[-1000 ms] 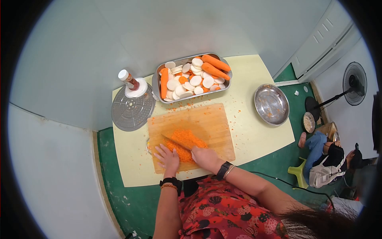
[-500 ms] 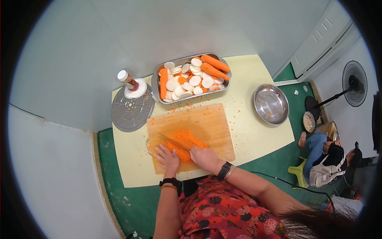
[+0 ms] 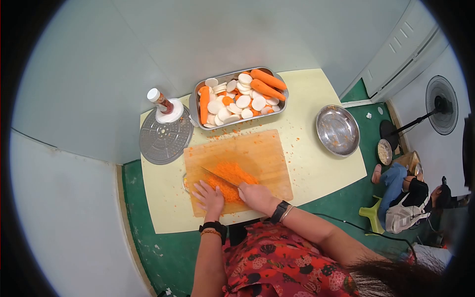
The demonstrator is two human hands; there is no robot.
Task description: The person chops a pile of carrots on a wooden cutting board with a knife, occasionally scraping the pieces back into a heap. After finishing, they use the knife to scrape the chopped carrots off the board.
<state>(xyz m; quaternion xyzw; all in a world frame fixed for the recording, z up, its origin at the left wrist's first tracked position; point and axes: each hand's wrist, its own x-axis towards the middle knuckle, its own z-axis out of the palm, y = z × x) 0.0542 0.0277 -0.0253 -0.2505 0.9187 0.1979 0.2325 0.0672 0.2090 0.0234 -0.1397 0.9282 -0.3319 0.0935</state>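
Finely chopped carrot (image 3: pixel 232 171) lies heaped on a wooden cutting board (image 3: pixel 269 148). My right hand (image 3: pixel 257 197) is wrapped round the handle of a knife (image 3: pixel 220 176), whose blade points up and left across the heap. At the heap's lower left, my left hand (image 3: pixel 211 199) rests on the board with its fingers spread, beside the blade. Behind the board stands a metal tray (image 3: pixel 193 108) with white round slices (image 3: pixel 243 101), orange slices and several whole carrots (image 3: pixel 267 79).
A metal bowl (image 3: pixel 337 130) sits on the right of the table (image 3: pixel 316 173). At the left are a perforated grey disc (image 3: pixel 166 141) and a jar (image 3: pixel 161 101). Carrot bits are scattered around. Beyond are a seated person (image 3: pixel 405 193), a green stool (image 3: pixel 371 216) and a fan (image 3: pixel 442 105).
The knife blade has shifted slightly to the right over the chopped carrot, with my right hand still round its handle. My left hand has hardly moved.
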